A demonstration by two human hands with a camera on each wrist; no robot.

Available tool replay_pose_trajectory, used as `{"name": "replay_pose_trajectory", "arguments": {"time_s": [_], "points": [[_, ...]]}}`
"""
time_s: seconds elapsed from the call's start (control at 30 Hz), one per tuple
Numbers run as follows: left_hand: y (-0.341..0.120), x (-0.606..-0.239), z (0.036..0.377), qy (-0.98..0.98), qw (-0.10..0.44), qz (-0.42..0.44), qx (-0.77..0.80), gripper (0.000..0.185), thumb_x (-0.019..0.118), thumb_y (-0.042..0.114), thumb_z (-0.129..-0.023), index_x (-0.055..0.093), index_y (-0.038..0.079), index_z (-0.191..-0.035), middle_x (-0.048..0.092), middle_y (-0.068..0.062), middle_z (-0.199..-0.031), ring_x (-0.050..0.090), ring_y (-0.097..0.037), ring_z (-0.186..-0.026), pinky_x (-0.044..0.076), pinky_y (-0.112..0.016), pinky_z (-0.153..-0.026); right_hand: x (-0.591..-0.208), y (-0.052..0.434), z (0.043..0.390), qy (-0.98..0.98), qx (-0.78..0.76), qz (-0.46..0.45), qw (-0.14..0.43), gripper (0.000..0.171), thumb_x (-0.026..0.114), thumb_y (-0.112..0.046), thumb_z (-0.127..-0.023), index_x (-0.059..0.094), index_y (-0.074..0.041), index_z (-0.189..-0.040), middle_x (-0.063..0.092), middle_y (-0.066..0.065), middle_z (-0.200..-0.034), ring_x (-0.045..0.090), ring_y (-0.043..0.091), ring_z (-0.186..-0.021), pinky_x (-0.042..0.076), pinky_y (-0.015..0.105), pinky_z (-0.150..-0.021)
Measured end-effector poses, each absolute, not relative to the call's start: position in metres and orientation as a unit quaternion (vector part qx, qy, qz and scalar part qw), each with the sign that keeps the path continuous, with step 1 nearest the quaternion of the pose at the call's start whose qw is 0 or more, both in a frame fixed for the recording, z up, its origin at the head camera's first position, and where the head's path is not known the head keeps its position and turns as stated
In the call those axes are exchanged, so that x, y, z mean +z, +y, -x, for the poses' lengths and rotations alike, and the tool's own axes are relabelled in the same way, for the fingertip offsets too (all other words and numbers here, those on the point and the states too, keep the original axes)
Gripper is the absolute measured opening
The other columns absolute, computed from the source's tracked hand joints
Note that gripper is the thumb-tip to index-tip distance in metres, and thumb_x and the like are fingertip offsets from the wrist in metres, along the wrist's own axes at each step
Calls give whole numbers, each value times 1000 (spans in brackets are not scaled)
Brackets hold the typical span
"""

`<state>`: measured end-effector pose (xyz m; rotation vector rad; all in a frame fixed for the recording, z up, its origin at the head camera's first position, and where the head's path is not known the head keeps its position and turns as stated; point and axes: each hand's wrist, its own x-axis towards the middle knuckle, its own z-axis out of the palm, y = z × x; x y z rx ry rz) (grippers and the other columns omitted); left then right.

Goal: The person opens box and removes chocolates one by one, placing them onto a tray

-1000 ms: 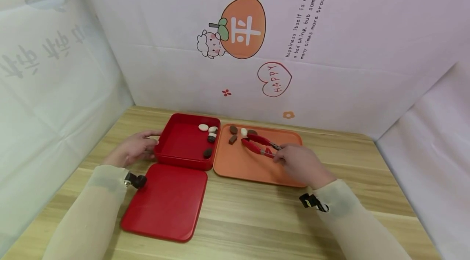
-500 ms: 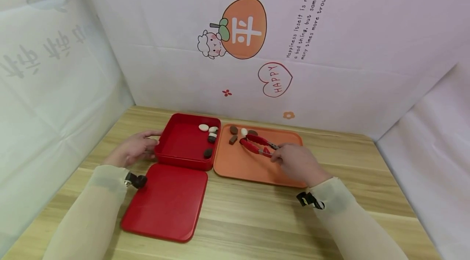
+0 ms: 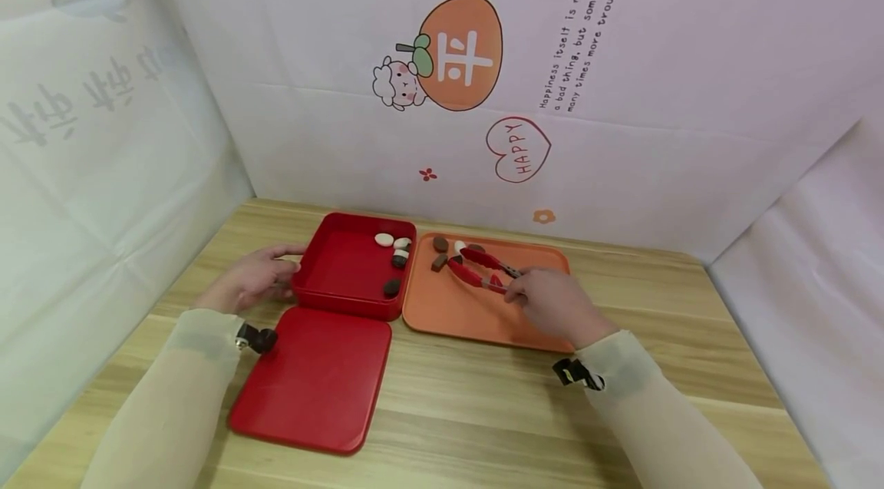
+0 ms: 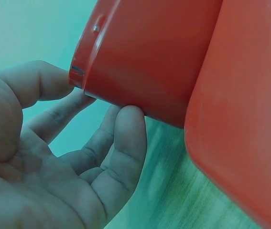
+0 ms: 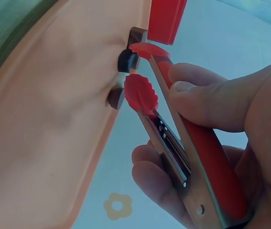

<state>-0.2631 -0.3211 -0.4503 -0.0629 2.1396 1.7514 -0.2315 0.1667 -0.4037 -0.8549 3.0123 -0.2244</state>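
Observation:
My left hand (image 3: 258,278) is at the left wall of a red box (image 3: 345,299), its fingertips touching the rim and outer side. In the left wrist view the fingers (image 4: 130,126) look relaxed against the wall. Several white and dark brown chocolate-like pieces (image 3: 392,287) lie along the box's right side. My right hand (image 3: 552,301) grips small red-tipped tongs (image 3: 476,275) above an orange tray (image 3: 476,320). The spread tong tips are around a dark piece (image 5: 124,61). Close by lie a brown oval (image 3: 440,244), a brown block (image 3: 440,263) and a white piece (image 3: 460,246).
A red lid (image 3: 311,381) lies flat on the wooden table (image 3: 470,412) in front of the box. The box and tray stand side by side near a printed white cloth backdrop (image 3: 331,143). More white cloth hangs at both sides.
My right hand has moved slightly left with the tongs, and their tips have shifted left toward the brown block. The left hand, box and lid have stayed put.

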Motion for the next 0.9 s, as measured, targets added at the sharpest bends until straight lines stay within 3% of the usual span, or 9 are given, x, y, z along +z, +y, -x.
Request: {"name": "replay_pose_trajectory", "arguments": {"time_s": [0.23, 0.47, 0.63, 0.7, 0.8, 0.9], "points": [[-321, -449, 263, 759, 191, 18, 622, 56, 49, 10, -103, 29, 3, -155, 59, -26, -128, 64, -24, -95, 54, -38, -76, -392, 167, 230, 953, -84, 289, -30, 12, 73, -8, -91, 79, -15, -98, 71, -3, -99, 65, 25, -96, 55, 44, -80], [-322, -449, 262, 758, 190, 20, 624, 56, 50, 10, -103, 30, 3, -155, 60, -26, -126, 64, -24, -93, 54, -38, -77, -359, 152, 227, 923, -87, 368, -68, 12, 75, -8, -89, 79, -18, -93, 72, -5, -94, 67, 22, -94, 55, 41, -79], [-323, -450, 261, 757, 186, 19, 626, 56, 50, 10, -103, 30, 3, -155, 60, -27, -126, 65, -23, -93, 54, -38, -77, -336, 130, 225, 908, -80, 406, -60, 12, 75, -9, -90, 80, -19, -95, 72, 0, -107, 59, 29, -119, 52, 44, -88], [-324, -450, 261, 756, 185, 18, 628, 57, 50, 10, -103, 29, 2, -155, 60, -28, -126, 65, -23, -93, 54, -38, -76, -330, 121, 225, 903, -79, 417, -66, 13, 75, -9, -90, 79, -21, -95, 70, 4, -113, 55, 31, -125, 53, 43, -85], [-324, -451, 262, 754, 184, 17, 630, 56, 50, 9, -103, 30, 2, -155, 60, -27, -126, 65, -23, -93, 54, -37, -75, -326, 109, 226, 899, -78, 425, -73, 15, 74, -9, -90, 75, -23, -95, 69, 2, -110, 66, 24, -101, 54, 35, -71], [-323, -453, 263, 754, 185, 15, 630, 56, 50, 9, -103, 30, 2, -155, 60, -27, -126, 65, -23, -93, 54, -37, -74, -323, 99, 227, 906, -74, 413, -63, 16, 73, -10, -92, 70, -24, -99, 66, -4, -99, 62, 16, -76, 50, 30, -60]]}}
